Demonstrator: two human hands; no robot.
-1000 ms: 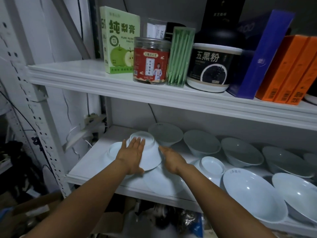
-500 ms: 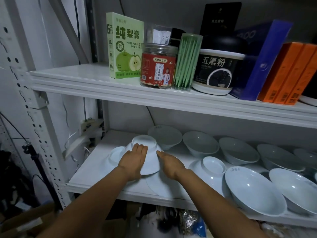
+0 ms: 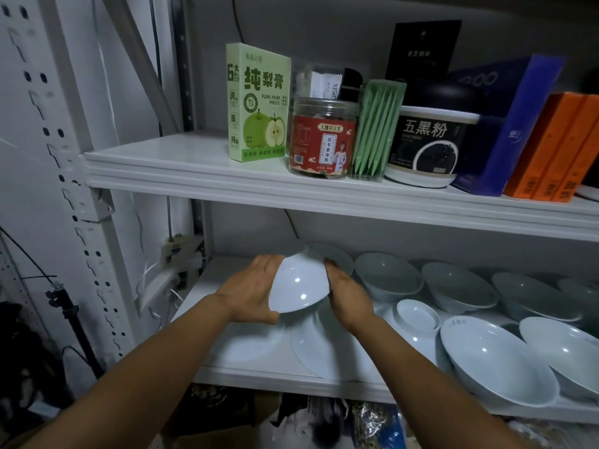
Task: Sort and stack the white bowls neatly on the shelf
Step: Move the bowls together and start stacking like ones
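Fingers (image 3: 264, 267) of the left hand (image 3: 249, 291) and right hand (image 3: 348, 293) press in from either side of a white bowl (image 3: 299, 285), clamping it between the palms above the near-left end of the lower shelf (image 3: 291, 379). Tilted on edge with its hollow facing the camera, the bowl appears to be mid-turn, a two-handed hold that likely guards the slick glaze against slipping. Beneath it lie two wide shallow dishes (image 3: 327, 348), side by side, probably the base for a stack. Farther right, a small saucer (image 3: 418, 314) sits among deep bowls (image 3: 496, 361) that stand singly in two rows, so most of the sorting seems not yet done. The held bowl hides its own foot and part of a bowl behind it. The rightmost bowls are cut off by the frame edge, the far row is dim, and the clutter below the shelf is too dark to identify. Boxes and jars crowd the upper shelf (image 3: 194, 176).
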